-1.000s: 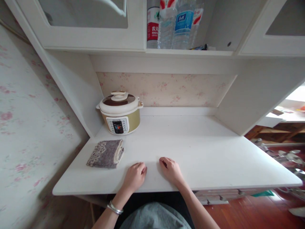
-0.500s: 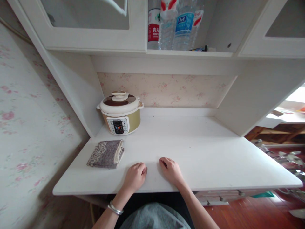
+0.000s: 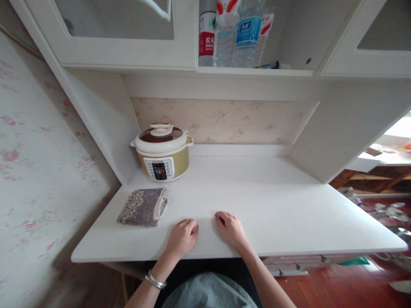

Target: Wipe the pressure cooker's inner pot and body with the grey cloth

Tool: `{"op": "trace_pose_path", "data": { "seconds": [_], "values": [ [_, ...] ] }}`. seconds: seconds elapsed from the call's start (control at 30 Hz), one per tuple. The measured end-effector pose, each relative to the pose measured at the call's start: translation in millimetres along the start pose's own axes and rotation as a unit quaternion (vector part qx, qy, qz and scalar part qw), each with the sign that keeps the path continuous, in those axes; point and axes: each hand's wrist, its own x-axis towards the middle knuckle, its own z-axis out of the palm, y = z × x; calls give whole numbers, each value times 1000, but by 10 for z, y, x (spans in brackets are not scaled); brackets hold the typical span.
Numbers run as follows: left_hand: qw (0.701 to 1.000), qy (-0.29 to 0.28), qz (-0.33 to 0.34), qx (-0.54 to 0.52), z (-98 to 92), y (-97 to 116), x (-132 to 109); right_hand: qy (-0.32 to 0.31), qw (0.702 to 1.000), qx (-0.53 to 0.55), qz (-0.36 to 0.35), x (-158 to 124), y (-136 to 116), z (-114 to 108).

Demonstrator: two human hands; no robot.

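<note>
My left hand point(image 3: 183, 236) rests on the white tabletop point(image 3: 276, 214) near its front edge, fingers curled into a loose fist. A silver bangle point(image 3: 155, 280) circles that wrist. Just to its right, a small gap away, my right hand point(image 3: 230, 229) lies on the same surface, also curled closed, and nothing shows in either hand. A folded grey-brown towel point(image 3: 143, 207) with a pale pattern lies to the left of my left hand, apart from it. Behind the towel stands an electric pressure cooker point(image 3: 163, 154), white and gold-green, its lid on and its control panel facing me.
Above the tabletop hangs a white cabinet point(image 3: 128, 53), whose open shelf holds several plastic bottles point(image 3: 247, 36). Side panels point(image 3: 340, 124) close in the tabletop left and right. Drawers point(image 3: 298, 263) sit below the front edge at right. Metal items point(image 3: 393, 211) show at far right.
</note>
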Motion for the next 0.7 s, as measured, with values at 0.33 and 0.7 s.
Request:
{"op": "trace_pose_path", "data": {
  "seconds": [0.33, 0.7],
  "values": [
    [1000, 2, 0, 0, -3, 0, 7, -5, 1000, -4, 5, -4, -19, -28],
    [1000, 6, 5, 7, -15, 12, -1, -11, 1000, 0, 12, 0, -25, -23]
  ]
}}
